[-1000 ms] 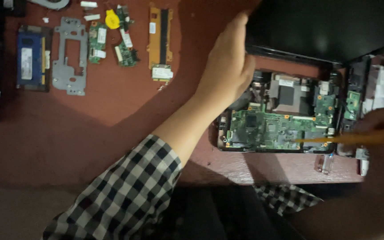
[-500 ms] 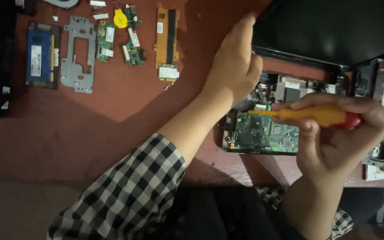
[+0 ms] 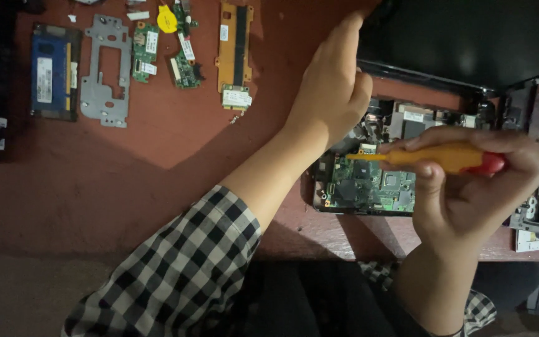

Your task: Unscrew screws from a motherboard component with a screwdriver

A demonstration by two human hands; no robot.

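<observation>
Checked sleeves come up from the near edge. Right hand [image 3: 469, 193], near right, pinches an orange screwdriver [image 3: 444, 157] with a red butt, its shaft lying level and its tip pointing left over the green circuit board [image 3: 369, 187] in the opened laptop base [image 3: 531, 212]. Left hand [image 3: 332, 93], farther off, rests fingers together and extended against the dark laptop lid [image 3: 469, 43]. Far left on the reddish surface [image 3: 126, 181] lie a blue memory module [image 3: 51, 72], a grey metal bracket [image 3: 104, 68], small green boards [image 3: 145, 53] and an orange strip board [image 3: 235, 53].
</observation>
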